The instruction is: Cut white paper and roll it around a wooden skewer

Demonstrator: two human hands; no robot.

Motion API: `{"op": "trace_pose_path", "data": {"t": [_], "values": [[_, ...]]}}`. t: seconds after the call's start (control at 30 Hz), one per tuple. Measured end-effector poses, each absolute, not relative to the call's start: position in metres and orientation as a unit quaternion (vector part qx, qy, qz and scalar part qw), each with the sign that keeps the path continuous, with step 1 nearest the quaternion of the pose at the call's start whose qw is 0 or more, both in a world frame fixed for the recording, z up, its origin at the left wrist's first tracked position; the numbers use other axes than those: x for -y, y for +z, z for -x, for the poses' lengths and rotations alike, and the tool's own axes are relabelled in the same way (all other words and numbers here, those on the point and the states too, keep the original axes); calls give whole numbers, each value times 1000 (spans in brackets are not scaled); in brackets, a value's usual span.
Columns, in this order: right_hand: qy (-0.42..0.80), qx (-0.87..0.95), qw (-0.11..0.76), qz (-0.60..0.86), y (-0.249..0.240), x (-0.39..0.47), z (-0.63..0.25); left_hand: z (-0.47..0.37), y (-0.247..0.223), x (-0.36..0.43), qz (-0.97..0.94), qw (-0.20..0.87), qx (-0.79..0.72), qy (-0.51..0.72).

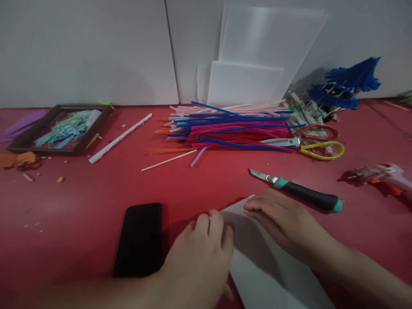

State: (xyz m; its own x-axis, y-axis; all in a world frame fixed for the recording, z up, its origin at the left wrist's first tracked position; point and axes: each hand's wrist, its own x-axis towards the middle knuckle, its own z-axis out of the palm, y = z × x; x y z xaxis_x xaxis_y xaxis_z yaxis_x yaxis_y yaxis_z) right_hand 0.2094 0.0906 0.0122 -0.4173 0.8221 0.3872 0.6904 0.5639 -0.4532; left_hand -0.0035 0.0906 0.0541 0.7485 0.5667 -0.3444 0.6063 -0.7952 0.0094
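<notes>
A sheet of white paper (257,257) lies slantwise on the red table, its lower part running out of view. My left hand (202,249) is closed at the sheet's upper left edge, fingers curled down; a small white bit shows between them. On the sheet's upper right edge, my right hand (280,219) has its fingers pressed together against the paper. What lies under the fingertips is mostly hidden. Just beyond my right hand rests a utility knife (305,194) with its blade out. A black phone (140,240) lies left of my left hand.
Behind are a bundle of colourful pipe cleaners (231,126), scissors (302,141), a thin wooden stick (169,160) and a white paper roll (120,138). A dark frame (77,146) sits at left, a glue gun (380,174) at right. White sheets (244,83) lean against the wall.
</notes>
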Motion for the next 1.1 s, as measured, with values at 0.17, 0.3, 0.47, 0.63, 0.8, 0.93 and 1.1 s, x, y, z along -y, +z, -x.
{"op": "trace_pose_path", "data": {"t": [0.17, 0.3, 0.47, 0.63, 0.8, 0.93, 1.1], "values": [[97, 836, 274, 465, 8, -75, -218, 9, 41, -72, -958, -23, -286, -14], [72, 821, 266, 500, 6, -57, -213, 8, 41, -76, -960, -27, -279, -11], [61, 783, 333, 522, -2, -46, -196, 3, 43, -79, -959, 15, -268, -93], [106, 836, 326, 428, -2, -70, -206, 0, 35, -74, -943, 2, -319, -89], [134, 909, 264, 295, 5, -107, -217, 6, 34, -60, -953, 13, -291, -86], [111, 931, 237, 254, 7, -130, -212, 13, 37, -51, -957, 10, -280, -68], [78, 938, 235, 244, 5, -138, -203, 17, 20, -37, -958, -41, -285, 12]]}}
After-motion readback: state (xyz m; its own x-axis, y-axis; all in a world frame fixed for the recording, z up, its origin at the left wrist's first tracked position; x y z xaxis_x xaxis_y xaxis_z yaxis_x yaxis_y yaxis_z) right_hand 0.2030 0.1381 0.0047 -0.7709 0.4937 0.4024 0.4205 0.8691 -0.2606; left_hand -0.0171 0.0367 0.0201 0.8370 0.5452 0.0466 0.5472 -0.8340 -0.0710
